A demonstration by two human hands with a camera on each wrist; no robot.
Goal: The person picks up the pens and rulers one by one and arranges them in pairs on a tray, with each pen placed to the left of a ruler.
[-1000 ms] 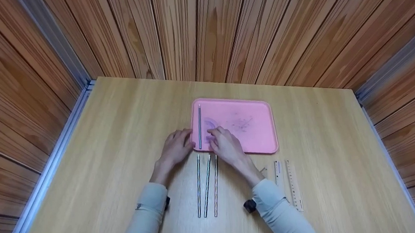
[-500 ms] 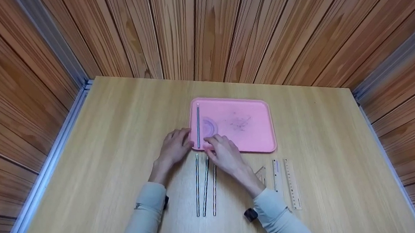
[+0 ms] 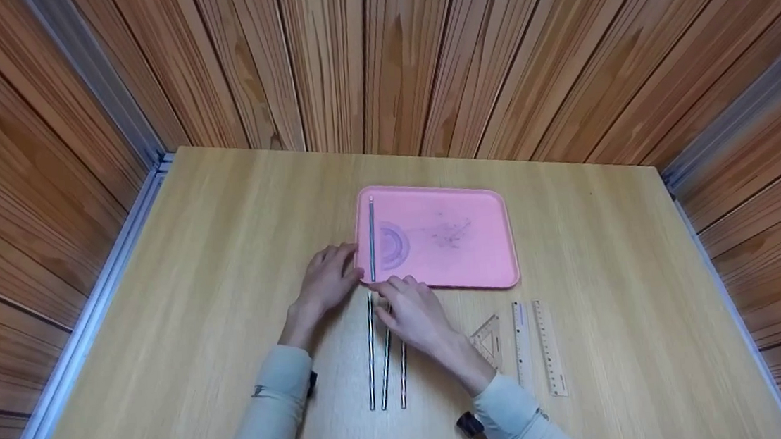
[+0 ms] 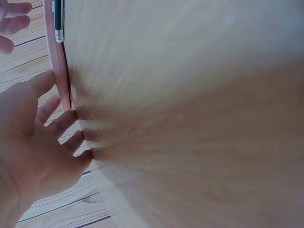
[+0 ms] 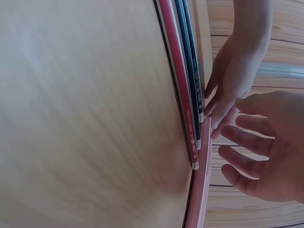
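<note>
In the head view, a pink tray [image 3: 466, 273] holds a dark pencil [image 3: 372, 239] along its left side and a purple protractor [image 3: 398, 245] beside it. At the tray's near-left corner is my left hand [image 3: 326, 278], its thumb against the rim and its fingers spread on the table. My right hand [image 3: 417, 316] hovers over the tray's near edge with loosely bent fingers and nothing held. Below it lie three pencils, which the right wrist view shows as one red pencil [image 5: 178, 66] and two dark pencils [image 5: 192, 66], partly hidden by that hand in the head view.
To the right of my right forearm lie a clear set square [image 3: 488, 342] and two rulers, a clear ruler [image 3: 522, 342] and a pale ruler [image 3: 550, 347]. Wood-panelled walls [image 3: 390, 57] stand behind and beside the table [image 3: 234, 212].
My right hand has drawn back from the protractor, over the tray's near edge to above the pencils. The protractor now shows fully in the tray. My left hand has stayed at the corner.
</note>
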